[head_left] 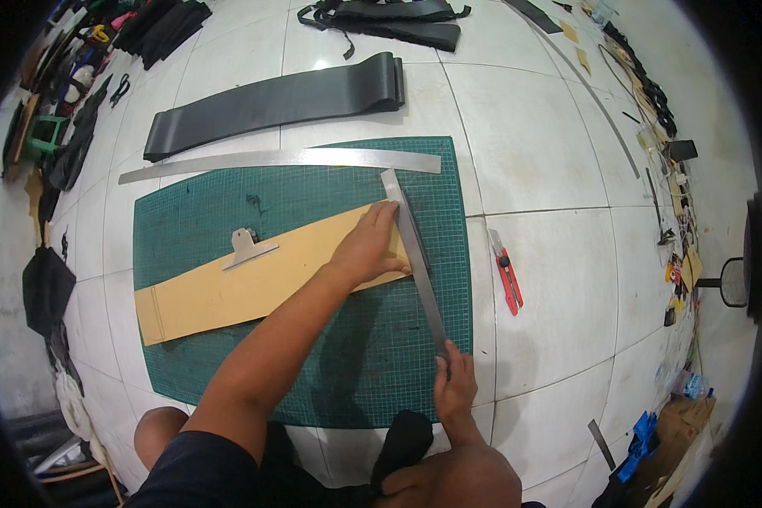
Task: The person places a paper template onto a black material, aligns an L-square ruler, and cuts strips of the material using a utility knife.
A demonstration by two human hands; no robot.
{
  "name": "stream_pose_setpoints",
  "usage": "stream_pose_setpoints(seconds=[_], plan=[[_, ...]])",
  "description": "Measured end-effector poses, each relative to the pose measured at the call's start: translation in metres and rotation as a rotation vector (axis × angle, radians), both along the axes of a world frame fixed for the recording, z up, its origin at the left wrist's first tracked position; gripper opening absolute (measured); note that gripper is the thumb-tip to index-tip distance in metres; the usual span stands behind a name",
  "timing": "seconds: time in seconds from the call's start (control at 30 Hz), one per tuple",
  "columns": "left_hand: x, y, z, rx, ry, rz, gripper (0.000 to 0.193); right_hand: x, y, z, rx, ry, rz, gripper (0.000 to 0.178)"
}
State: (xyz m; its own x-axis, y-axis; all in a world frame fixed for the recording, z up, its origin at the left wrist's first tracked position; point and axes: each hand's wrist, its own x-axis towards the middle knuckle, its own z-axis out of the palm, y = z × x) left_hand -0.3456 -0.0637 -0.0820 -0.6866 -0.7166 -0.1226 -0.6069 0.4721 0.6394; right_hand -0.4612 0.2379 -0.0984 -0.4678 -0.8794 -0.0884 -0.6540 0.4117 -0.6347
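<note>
My left hand [367, 247] lies on a tan card template [254, 284] with thumb and fingers spread, their tips close to the edge of a steel ruler [421, 269]. That ruler runs along the template's right end, and a thin dark strip shows beside it. Its near end is gripped in my right hand [455, 381]. A metal bulldog clip [247, 247] sits on the template's far edge. Beneath everything is a green cutting mat [381, 356]. What lies directly under the template is mostly hidden.
A second, longer steel ruler [296, 158] crosses the mat's far edge. Beyond it lies folded black sheet material [271, 102]. A red utility knife [506, 273] rests on the tiles to the right. Scissors [120, 90] and dark fabric are at the far left; assorted tools line the right wall.
</note>
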Motion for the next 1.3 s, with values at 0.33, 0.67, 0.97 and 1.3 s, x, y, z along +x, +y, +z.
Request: stream_pose_setpoints(seconds=[0.33,0.67,0.97,1.3], plan=[[-0.004,0.006,-0.012,-0.089,-0.12,0.004,0.116,-0.029,-0.035,0.013,0.062,0.03,0.127,0.035],[-0.007,0.007,-0.008,-0.074,-0.113,0.014,0.118,-0.104,-0.261,0.019,-0.193,0.368,0.985,0.048],[-0.013,0.005,-0.005,-0.083,-0.168,0.01,0.119,-0.126,-0.266,-0.02,0.017,0.19,0.969,0.065],[-0.018,0.009,0.004,-0.029,-0.221,0.053,0.121,-0.127,-0.264,-0.025,-0.021,0.004,0.926,0.062]])
